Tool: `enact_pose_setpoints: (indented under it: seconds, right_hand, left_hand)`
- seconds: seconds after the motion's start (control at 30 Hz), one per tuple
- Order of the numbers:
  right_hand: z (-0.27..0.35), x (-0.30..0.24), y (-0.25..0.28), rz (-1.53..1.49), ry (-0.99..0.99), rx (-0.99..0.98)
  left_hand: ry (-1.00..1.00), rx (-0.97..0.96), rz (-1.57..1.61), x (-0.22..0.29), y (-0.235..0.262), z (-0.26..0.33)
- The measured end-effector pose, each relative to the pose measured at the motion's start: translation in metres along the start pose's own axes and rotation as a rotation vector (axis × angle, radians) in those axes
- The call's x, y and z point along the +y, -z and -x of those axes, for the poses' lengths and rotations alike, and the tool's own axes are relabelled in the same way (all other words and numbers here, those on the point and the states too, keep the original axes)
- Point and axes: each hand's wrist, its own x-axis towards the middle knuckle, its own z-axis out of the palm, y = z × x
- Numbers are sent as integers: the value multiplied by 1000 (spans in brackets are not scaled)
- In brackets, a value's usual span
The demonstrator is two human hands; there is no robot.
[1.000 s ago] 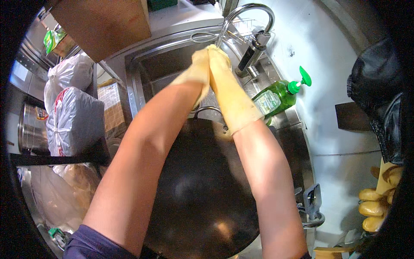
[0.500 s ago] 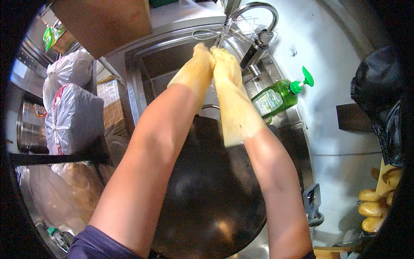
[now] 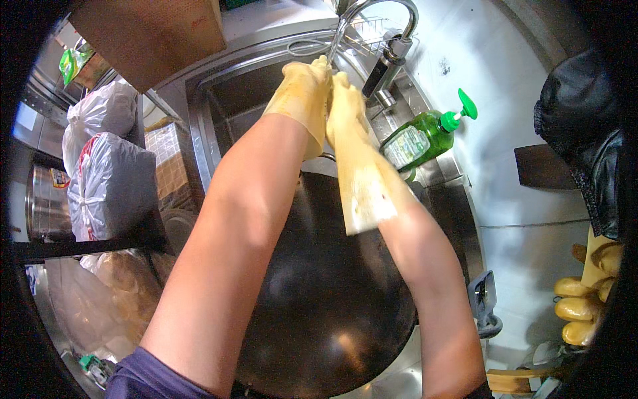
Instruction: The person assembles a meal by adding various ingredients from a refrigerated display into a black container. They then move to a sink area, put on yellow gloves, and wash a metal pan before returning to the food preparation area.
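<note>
Steel sink [image 3: 199,113], black wok [image 3: 319,292] inside

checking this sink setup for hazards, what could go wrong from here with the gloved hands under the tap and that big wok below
1. The left hand and right hand press together at the faucet; wet rubber gloves may slip.
2. The dark wok sits right beneath the forearms, so runoff could splash from it.
3. The green soap bottle stands close by the right forearm; an elbow swing might topple it.
</note>
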Motion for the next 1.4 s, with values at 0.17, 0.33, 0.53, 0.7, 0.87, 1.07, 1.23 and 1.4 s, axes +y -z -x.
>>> enact_pose_setpoints:
  seconds: [0.17, 0.33, 0.53, 0.7, 0.87, 1.07, 1.23, 1.4]
  right_hand:
    - [-1, -19, 5, 223, -47, 168]
    - [-68, 31, 44, 300, 89, 270]
    - [23, -22, 8, 35, 269, 16]
    - [4, -26, 0, 183, 230, -72]
    - [-130, 68, 28, 863, 256, 177]
    - [-72, 68, 46, 1548, 69, -31]
    - [-73, 76, 57, 244, -117, 207]
    - [-90, 92, 84, -330, -108, 127]
  left_hand:
    - [187, -69, 246, -20, -26, 27]
    - [285, -25, 374, -50, -37, 37]
    - [-214, 151, -416, -9, 8, -4]
    - [-728, -278, -1663, 7, 12, 159]
    - [-463, -387, -2370, -38, -13, 61]
    - [-732, -402, -2413, -7, -3, 74]
    - [-1337, -671, -2697, 3, -4, 83]
    - [-1376, -956, -2671, 2, -4, 75]
